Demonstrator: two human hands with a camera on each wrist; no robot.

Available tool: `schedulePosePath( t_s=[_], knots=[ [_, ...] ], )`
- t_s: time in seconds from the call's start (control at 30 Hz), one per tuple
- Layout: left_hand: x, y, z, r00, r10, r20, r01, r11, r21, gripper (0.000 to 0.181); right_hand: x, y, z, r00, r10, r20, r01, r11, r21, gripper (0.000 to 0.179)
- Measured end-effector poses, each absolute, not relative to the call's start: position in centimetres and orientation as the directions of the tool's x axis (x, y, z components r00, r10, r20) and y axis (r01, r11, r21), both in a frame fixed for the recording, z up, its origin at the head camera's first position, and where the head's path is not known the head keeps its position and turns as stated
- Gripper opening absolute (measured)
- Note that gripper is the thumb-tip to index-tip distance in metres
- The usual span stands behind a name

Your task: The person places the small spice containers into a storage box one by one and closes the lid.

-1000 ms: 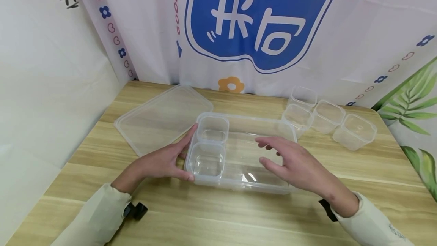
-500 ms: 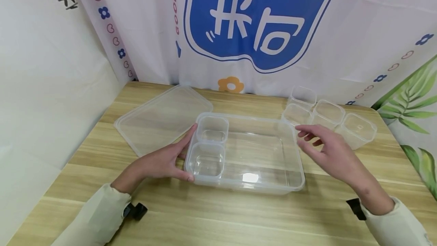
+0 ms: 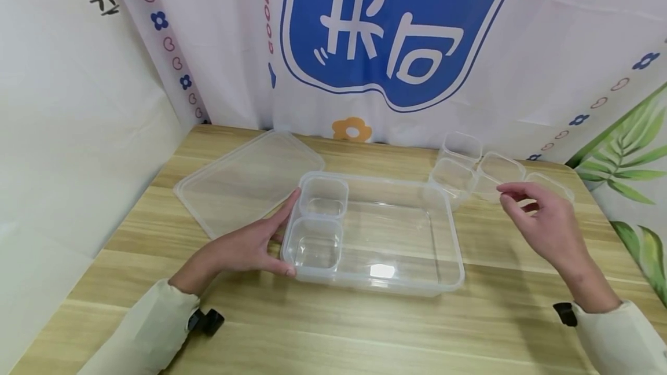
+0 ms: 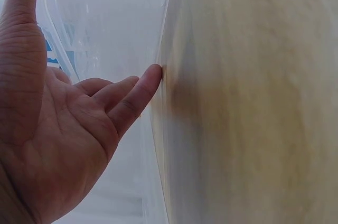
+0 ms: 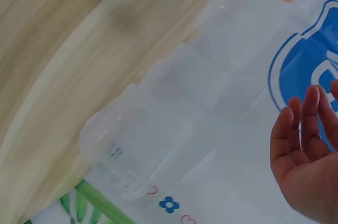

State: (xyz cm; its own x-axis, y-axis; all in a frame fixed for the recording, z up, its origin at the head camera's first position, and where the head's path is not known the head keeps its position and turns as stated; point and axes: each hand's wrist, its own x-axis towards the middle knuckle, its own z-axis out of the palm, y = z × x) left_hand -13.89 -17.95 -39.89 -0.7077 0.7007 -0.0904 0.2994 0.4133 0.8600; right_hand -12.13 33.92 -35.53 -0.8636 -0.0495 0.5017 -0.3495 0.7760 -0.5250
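Observation:
A large clear plastic food container (image 3: 398, 236) stands on the table, with two small clear square cups (image 3: 324, 198) side by side inside its left end. My left hand (image 3: 250, 247) rests against that left end, fingers and thumb spread and fairly straight along the outside; in the left wrist view the palm (image 4: 68, 129) is apart from the wall. My right hand (image 3: 547, 221) hovers, fingers loosely bent and holding nothing, in front of several more small clear cups (image 3: 453, 177). It partly hides the rightmost cup (image 3: 552, 181). These cups also show in the right wrist view.
A flat translucent lid (image 3: 250, 181) lies behind my left hand, left of the container. The wooden table (image 3: 339, 334) ends at a printed cloth (image 3: 234, 45) at the back. White sheeting (image 3: 78, 132) hangs at the left.
My right hand has moved right, from above the large container to near the small cups. My left hand, the container and the cups have stayed in place.

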Motion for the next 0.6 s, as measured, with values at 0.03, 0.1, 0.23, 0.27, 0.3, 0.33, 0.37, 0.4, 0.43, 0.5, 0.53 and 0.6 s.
schedulePosePath(
  t_s=[0.03, 0.1, 0.23, 0.27, 0.3, 0.33, 0.37, 0.4, 0.43, 0.5, 0.53, 0.6],
  knots=[
    [-13.9, -17.9, -39.9, -0.708, 0.701, -0.090, 0.301, 0.413, 0.859, 0.136, -12.2, 34.2, -35.6, -0.862, -0.033, 0.506, -0.338, 0.781, -0.526, 0.018],
    [-13.9, -17.9, -39.9, -0.708, 0.700, -0.091, 0.300, 0.414, 0.859, 0.136, -12.3, 34.9, -35.7, -0.857, 0.005, 0.515, -0.313, 0.788, -0.529, 0.016],
    [-13.9, -17.9, -39.9, -0.708, 0.699, -0.096, 0.294, 0.416, 0.860, 0.136, -12.6, 36.3, -36.1, -0.862, 0.068, 0.503, -0.247, 0.809, -0.534, 0.017],
    [-13.9, -17.9, -39.8, -0.708, 0.699, -0.098, 0.292, 0.416, 0.861, 0.136, -12.7, 36.7, -36.2, -0.862, 0.078, 0.501, -0.236, 0.812, -0.533, 0.018],
    [-13.9, -17.9, -39.8, -0.708, 0.699, -0.099, 0.291, 0.417, 0.861, 0.136, -12.8, 37.1, -36.3, -0.861, 0.091, 0.500, -0.224, 0.815, -0.534, 0.018],
    [-13.9, -17.9, -39.8, -0.708, 0.699, -0.100, 0.293, 0.420, 0.859, 0.136, -12.9, 37.5, -36.4, -0.859, 0.105, 0.501, -0.213, 0.817, -0.535, 0.019],
    [-13.9, -17.9, -39.8, -0.708, 0.699, -0.101, 0.291, 0.420, 0.860, 0.136, -13.0, 37.9, -36.6, -0.857, 0.118, 0.502, -0.203, 0.818, -0.538, 0.020],
    [-13.9, -17.9, -39.8, -0.707, 0.699, -0.104, 0.289, 0.420, 0.860, 0.136, -13.1, 38.2, -36.7, -0.852, 0.133, 0.507, -0.196, 0.817, -0.542, 0.020],
    [-13.9, -17.9, -39.8, -0.707, 0.699, -0.106, 0.287, 0.420, 0.861, 0.136, -13.2, 38.6, -36.8, -0.843, 0.149, 0.517, -0.189, 0.817, -0.545, 0.021],
    [-13.9, -17.9, -39.8, -0.707, 0.699, -0.110, 0.285, 0.423, 0.860, 0.137, -13.4, 39.4, -37.0, -0.827, 0.169, 0.536, -0.180, 0.823, -0.538, 0.021],
    [-13.9, -17.9, -39.8, -0.708, 0.698, -0.111, 0.284, 0.424, 0.860, 0.137, -13.6, 39.7, -37.1, -0.821, 0.172, 0.545, -0.178, 0.828, -0.531, 0.021],
    [-13.9, -18.0, -39.9, -0.709, 0.696, -0.112, 0.283, 0.426, 0.860, 0.137, -13.9, 40.5, -37.4, -0.813, 0.166, 0.559, -0.175, 0.845, -0.505, 0.021]
  ],
)
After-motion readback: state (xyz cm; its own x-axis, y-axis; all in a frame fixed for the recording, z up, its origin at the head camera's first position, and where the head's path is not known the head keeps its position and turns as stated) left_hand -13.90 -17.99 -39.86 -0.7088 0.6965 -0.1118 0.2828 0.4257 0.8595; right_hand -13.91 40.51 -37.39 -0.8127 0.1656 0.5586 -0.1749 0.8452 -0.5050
